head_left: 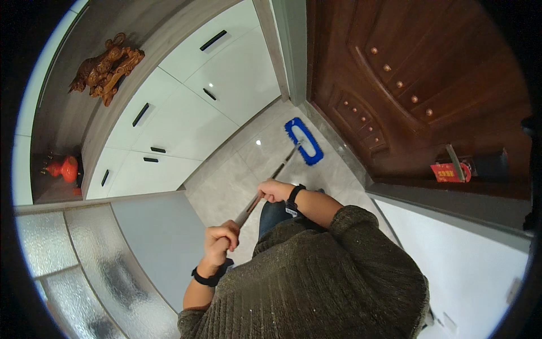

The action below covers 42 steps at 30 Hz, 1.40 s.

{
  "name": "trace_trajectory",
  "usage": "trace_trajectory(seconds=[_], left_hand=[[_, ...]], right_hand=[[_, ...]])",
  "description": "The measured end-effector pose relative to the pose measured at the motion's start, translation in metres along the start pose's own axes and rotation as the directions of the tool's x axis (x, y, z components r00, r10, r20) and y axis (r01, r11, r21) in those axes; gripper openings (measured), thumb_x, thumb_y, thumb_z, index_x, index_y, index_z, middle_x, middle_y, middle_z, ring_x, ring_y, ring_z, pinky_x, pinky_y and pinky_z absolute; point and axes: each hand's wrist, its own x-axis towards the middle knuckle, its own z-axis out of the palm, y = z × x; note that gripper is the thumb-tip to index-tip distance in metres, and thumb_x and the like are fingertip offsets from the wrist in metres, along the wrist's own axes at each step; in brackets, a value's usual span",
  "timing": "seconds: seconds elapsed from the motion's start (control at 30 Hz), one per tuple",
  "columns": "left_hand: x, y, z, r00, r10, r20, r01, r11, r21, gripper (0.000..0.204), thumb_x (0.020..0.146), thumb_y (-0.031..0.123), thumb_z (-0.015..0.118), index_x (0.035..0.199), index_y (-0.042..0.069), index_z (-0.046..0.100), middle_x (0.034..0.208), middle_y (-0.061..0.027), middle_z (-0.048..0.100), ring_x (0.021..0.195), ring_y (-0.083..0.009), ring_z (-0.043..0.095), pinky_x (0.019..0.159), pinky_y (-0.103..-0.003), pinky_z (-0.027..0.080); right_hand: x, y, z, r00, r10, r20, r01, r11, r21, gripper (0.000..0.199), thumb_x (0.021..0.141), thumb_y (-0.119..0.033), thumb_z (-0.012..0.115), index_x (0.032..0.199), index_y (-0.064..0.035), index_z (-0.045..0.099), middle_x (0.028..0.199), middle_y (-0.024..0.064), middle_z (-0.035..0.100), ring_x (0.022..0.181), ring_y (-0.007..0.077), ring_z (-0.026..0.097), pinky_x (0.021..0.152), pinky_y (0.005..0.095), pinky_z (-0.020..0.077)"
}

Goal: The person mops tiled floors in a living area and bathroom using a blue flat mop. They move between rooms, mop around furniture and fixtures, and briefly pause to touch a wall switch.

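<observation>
A flat mop [317, 153] with a blue fringed rim and pale middle lies on the grey tiled floor, near the corner by the brown door. Its long handle slants back toward me. My left hand [220, 240] is wrapped round the upper end of that handle, close to my body. Farther down the shaft, my right hand [275, 191] is closed round it too. Both wrists carry black bands. The fingers' undersides are partly hidden.
White cabinets [186, 113] with black handles line the left. A carved wooden ornament [107, 68] and a red gourd-shaped ornament [65, 168] stand on their shelves. The brown door [406, 73], with a handle and red tag [450, 172], bounds the right. Textured glass panels [107, 254] are lower left.
</observation>
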Motion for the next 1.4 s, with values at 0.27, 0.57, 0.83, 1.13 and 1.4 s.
trace_trajectory(seconds=[0.27, 0.57, 0.83, 1.13, 1.4], left_hand=[[0.026, 0.023, -0.078, 0.957, 0.116, 0.266, -0.117, 0.993, -0.015, 0.013, 0.057, -0.004, 0.044, 0.056, -0.001, 0.056, 0.056, -0.0078, 0.051, 0.064, -0.0193, 0.047, 0.060, -0.030, 0.053], [0.078, -0.045, -0.087, 0.958, 0.100, 0.270, -0.130, 0.987, 0.096, 0.014, 0.067, -0.005, 0.044, 0.060, -0.002, 0.056, 0.061, -0.0079, 0.050, 0.066, -0.0191, 0.047, 0.070, -0.032, 0.056], [0.009, -0.013, -0.095, 0.998, -0.040, 0.041, 0.043, 0.996, -0.072, 0.014, 0.067, -0.006, 0.043, 0.064, -0.004, 0.057, 0.070, -0.0096, 0.049, 0.058, -0.0135, 0.048, 0.058, -0.027, 0.055], [0.030, 0.057, -0.091, 0.905, 0.137, 0.403, -0.195, 0.975, 0.106, 0.016, 0.061, -0.005, 0.050, 0.068, 0.000, 0.063, 0.071, -0.0083, 0.061, 0.068, -0.0220, 0.056, 0.064, -0.031, 0.046], [0.076, -0.001, -0.044, 0.906, 0.216, 0.364, -0.241, 0.970, 0.025, 0.011, 0.073, -0.002, 0.055, 0.076, 0.000, 0.065, 0.082, -0.0098, 0.063, 0.073, -0.0202, 0.060, 0.065, -0.030, 0.048]], right_hand=[[0.006, -0.046, 0.047, 0.990, -0.116, -0.085, 0.118, 0.993, 0.014, 0.025, 0.082, -0.014, 0.058, 0.061, -0.0071, 0.046, 0.055, 0.0002, 0.039, 0.041, 0.0074, 0.028, 0.035, 0.0247, 0.0188], [0.054, -0.069, -0.008, 0.875, -0.162, -0.457, 0.070, 0.975, -0.211, 0.021, 0.083, -0.011, 0.049, 0.064, -0.0020, 0.051, 0.054, 0.0072, 0.046, 0.038, 0.0132, 0.035, 0.034, 0.0271, 0.0237], [0.065, -0.047, 0.027, 0.999, 0.032, 0.011, -0.024, 0.892, -0.451, 0.024, 0.084, -0.021, 0.052, 0.073, -0.0012, 0.061, 0.061, 0.0029, 0.055, 0.042, 0.0068, 0.038, 0.034, 0.0216, 0.0264], [-0.014, -0.051, 0.046, 1.000, -0.024, 0.010, 0.026, 0.970, -0.242, 0.028, 0.086, -0.026, 0.051, 0.078, -0.0011, 0.061, 0.066, 0.0021, 0.053, 0.044, 0.0070, 0.030, 0.037, 0.0240, 0.0195], [-0.020, -0.046, -0.037, 0.984, -0.036, -0.177, 0.010, 0.990, -0.144, 0.023, 0.084, -0.020, 0.053, 0.070, -0.0030, 0.055, 0.061, 0.0012, 0.046, 0.042, 0.0071, 0.030, 0.036, 0.0239, 0.0199]])
